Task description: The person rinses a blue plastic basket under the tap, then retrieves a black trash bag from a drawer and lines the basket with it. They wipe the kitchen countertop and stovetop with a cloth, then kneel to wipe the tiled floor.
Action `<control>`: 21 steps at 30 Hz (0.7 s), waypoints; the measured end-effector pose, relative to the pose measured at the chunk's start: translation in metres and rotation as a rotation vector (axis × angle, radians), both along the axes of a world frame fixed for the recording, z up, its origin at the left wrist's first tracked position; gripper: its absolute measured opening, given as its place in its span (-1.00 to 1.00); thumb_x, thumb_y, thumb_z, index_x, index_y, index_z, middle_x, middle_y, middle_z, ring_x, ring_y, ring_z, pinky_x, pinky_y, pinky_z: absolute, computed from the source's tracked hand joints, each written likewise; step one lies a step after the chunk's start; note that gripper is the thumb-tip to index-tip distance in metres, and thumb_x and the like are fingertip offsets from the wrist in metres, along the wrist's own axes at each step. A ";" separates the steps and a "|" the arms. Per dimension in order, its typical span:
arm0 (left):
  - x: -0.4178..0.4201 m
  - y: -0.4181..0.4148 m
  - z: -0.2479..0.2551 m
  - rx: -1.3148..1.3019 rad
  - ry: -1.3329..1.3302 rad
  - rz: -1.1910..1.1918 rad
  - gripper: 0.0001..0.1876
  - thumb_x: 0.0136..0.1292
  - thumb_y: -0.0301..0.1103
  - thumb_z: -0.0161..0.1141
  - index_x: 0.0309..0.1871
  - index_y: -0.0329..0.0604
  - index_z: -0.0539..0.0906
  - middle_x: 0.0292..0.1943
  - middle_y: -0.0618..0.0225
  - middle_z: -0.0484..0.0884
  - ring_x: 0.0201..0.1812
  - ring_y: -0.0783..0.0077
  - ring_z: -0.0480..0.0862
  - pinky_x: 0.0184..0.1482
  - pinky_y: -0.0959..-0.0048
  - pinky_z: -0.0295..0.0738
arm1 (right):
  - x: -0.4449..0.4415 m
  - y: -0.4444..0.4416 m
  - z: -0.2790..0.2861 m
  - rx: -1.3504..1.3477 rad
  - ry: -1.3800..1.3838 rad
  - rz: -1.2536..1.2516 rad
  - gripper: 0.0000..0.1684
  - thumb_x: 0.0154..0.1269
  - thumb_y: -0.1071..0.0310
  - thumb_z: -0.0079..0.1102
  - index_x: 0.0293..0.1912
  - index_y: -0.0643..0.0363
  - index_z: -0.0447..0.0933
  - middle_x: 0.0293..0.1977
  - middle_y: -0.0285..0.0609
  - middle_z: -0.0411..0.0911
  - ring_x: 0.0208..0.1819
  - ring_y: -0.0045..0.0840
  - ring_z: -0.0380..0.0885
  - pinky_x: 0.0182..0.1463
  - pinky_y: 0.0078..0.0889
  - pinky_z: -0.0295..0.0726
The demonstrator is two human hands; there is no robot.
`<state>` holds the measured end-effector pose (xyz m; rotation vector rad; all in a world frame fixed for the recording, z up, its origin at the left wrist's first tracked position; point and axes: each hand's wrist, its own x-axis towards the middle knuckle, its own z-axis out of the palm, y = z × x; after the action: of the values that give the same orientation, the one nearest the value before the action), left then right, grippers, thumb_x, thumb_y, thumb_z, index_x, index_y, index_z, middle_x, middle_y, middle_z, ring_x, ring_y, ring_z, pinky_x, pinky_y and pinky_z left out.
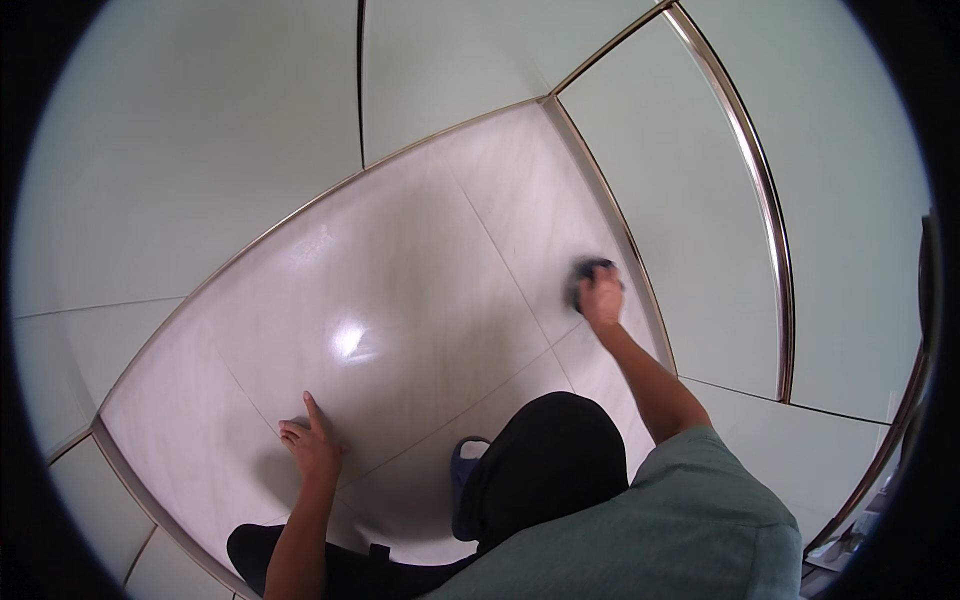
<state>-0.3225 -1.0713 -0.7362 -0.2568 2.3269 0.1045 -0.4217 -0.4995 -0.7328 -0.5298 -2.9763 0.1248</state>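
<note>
My right hand (602, 296) is closed over a dark, blurred object (586, 279), perhaps a cloth or a brush, which rests against the pale tiled floor (420, 277) close to the right-hand edge strip. Fingers spread, my left hand (313, 442) is over the floor at the lower left and holds nothing; whether it touches the tiles I cannot tell. A shadow lies beside it. Between the two hands is my bent knee in black trousers (555, 457), with a dark blue slipper (463, 480) on the foot beside it.
Pale green cabinet or wall panels (225, 150) with metallic trim enclose the floor on the far, left and right sides. A shiny vertical metal strip (769, 195) runs along the right panels. At the lower right rim, a dark-edged opening shows partly visible items (851, 540).
</note>
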 end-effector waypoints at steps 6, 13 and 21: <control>0.002 0.000 -0.013 -0.060 -0.010 -0.047 0.42 -0.06 -0.11 0.63 0.68 0.04 -0.30 0.32 -0.97 -0.02 0.44 -0.73 0.14 0.48 -0.31 0.04 | -0.087 -0.223 -0.056 -0.211 -0.142 1.007 -0.72 0.22 0.17 0.24 -0.17 0.16 0.58 -0.08 0.03 0.49 -0.03 -0.09 0.49 0.09 0.08 0.55; 0.001 0.002 0.001 -0.058 0.056 -0.133 0.47 -0.13 -0.10 0.67 0.68 0.02 -0.29 0.28 -0.96 0.07 0.39 -0.70 0.24 0.45 -0.28 0.14 | -0.152 -0.282 -0.060 -0.164 0.197 1.212 -0.74 0.30 0.18 0.16 -0.13 0.12 0.60 0.00 0.04 0.49 0.06 -0.08 0.48 0.15 0.18 0.48; -0.004 -0.001 0.006 -0.035 0.064 -0.123 0.47 -0.14 -0.09 0.68 0.68 0.04 -0.28 0.29 -0.93 0.10 0.39 -0.70 0.26 0.46 -0.24 0.16 | -0.014 0.042 -0.086 0.018 -0.246 -0.244 -0.76 0.42 0.27 0.03 -0.09 0.17 0.59 0.03 0.19 0.48 0.00 0.04 0.57 0.02 0.11 0.63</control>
<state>-0.3260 -1.0721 -0.7300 -0.1296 2.4038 0.0109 -0.4358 -0.4574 -0.8186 -0.9647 -3.1087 0.0111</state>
